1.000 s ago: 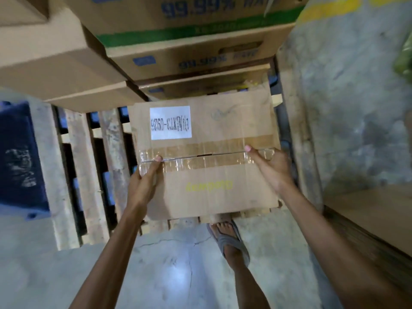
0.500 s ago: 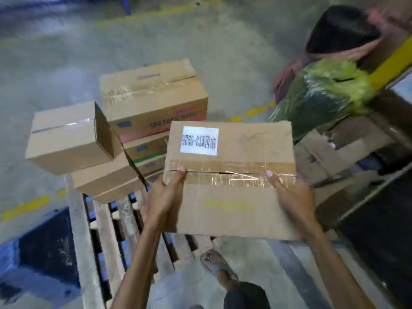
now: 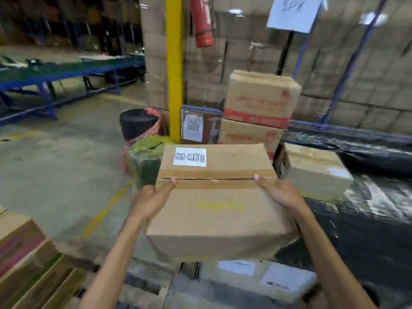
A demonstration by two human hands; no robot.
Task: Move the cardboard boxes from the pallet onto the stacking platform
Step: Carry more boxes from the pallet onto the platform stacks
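A warehouse floor with a yellow post (image 3: 174, 70) far behind. The cardboard box (image 3: 214, 204) is in the air, near centre, gripped at its sides by the left hand (image 3: 153, 199) and right hand (image 3: 279, 192), thumbs on the taped top.

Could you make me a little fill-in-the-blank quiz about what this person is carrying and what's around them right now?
1. The carried box is held by ____ hands, the left hand and the right hand.
2. The label stuck on the box's top is ____ in colour.
3. The upright post behind the box is painted ____.
4. The fire extinguisher hanging beside that post is ____.

Missing words: two; white; yellow; red
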